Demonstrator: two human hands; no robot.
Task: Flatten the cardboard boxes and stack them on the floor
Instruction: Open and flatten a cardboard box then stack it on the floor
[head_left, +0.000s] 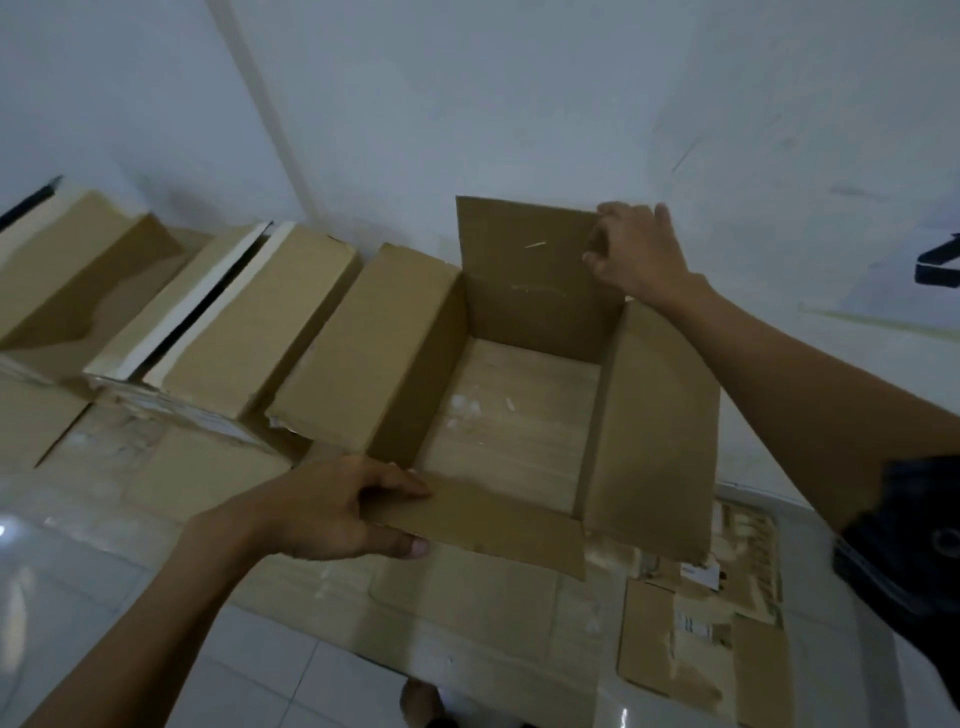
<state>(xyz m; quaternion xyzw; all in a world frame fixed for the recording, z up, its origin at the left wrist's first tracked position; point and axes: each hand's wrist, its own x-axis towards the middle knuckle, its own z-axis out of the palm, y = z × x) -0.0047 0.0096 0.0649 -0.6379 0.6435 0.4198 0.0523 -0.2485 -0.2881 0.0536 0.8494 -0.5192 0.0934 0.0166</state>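
An open brown cardboard box (511, 415) stands in front of me with all its top flaps spread and its inside empty. My left hand (332, 512) grips the near flap at its left end, thumb under and fingers on top. My right hand (631, 249) holds the right edge of the far flap, which stands upright against the wall. Under the box lies a stack of flattened cardboard (467, 613) on the white tiled floor.
Two more boxes stand along the wall to the left: one with taped edges (244, 317) and one at the far left (78, 270). A white wall rises just behind them. A dark object (937, 265) hangs at the right edge. Bare tiles (78, 597) lie at the lower left.
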